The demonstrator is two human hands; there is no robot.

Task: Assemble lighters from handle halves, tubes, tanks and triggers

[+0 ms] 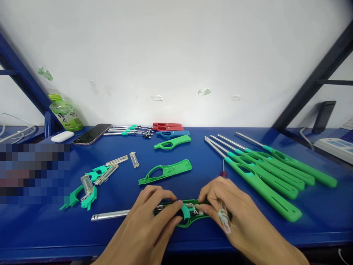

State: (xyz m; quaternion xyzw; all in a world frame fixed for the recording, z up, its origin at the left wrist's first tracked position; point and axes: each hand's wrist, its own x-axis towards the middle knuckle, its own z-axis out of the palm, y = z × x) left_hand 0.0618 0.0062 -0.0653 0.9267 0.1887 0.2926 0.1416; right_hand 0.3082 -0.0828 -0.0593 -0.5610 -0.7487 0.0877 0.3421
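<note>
My left hand point(154, 217) is closed on an opened green lighter shell point(198, 219) lying at the table's front, its fingers at the teal trigger point(185, 211). A silver barrel point(110, 215) sticks out of the shell to the left. Inside, a thin white tube or wire point(194, 209) shows near the trigger. My right hand point(234, 213) pinches at the shell's right part, with thumb and forefinger beside that tube. A clear fuel tank point(224, 217) juts out between its fingers. What the right fingertips grip is partly hidden. Beyond them lies a matching green half shell point(171, 171).
Several whole green lighters point(261, 184) lie on the right, beside a red-handled screwdriver point(223, 173). Clear tanks point(134, 159) and teal triggers point(74, 197) are scattered left. Behind are barrels with wires point(127, 131), red shells point(168, 127), a phone point(93, 133) and a bottle point(66, 112).
</note>
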